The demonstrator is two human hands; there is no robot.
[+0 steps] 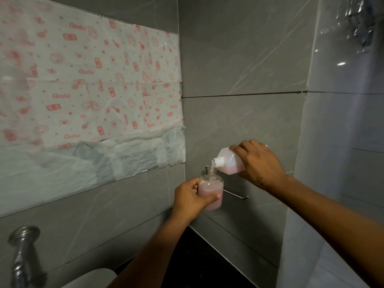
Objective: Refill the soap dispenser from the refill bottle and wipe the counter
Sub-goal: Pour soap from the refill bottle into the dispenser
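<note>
Visibility first: refill bottle (229,161) is half covered by right hand (258,163), so its base and any label can't be read; soap dispenser (212,191) has its left side and lower part behind left hand (190,197), and no pump top shows on it. Faucet (20,248) at bottom left is cut off by the frame edge, blurred. White basin rim (91,278) is only a sliver at the bottom edge. Dark counter (199,265) shows as a narrow strip between the forearms, surface detail not readable. Wire rack (234,194) on the grey tile wall is mostly hidden behind bottle and dispenser, only its ends show. Mirror (62,163) is mostly papered over with red-print sheet (93,80); the exposed lower band is hazy. Right-hand fingers are curled tight over the bottle body from above, bottle tilted neck-down toward the left, pink liquid pooled at its low side. Thin stream (212,170) runs from the neck into the open dispenser mouth. Left-hand fingers wrap the dispenser, thumb across its front, held upright in the air just below the bottle neck, well above the counter; pink fill reaches most of the way up
</note>
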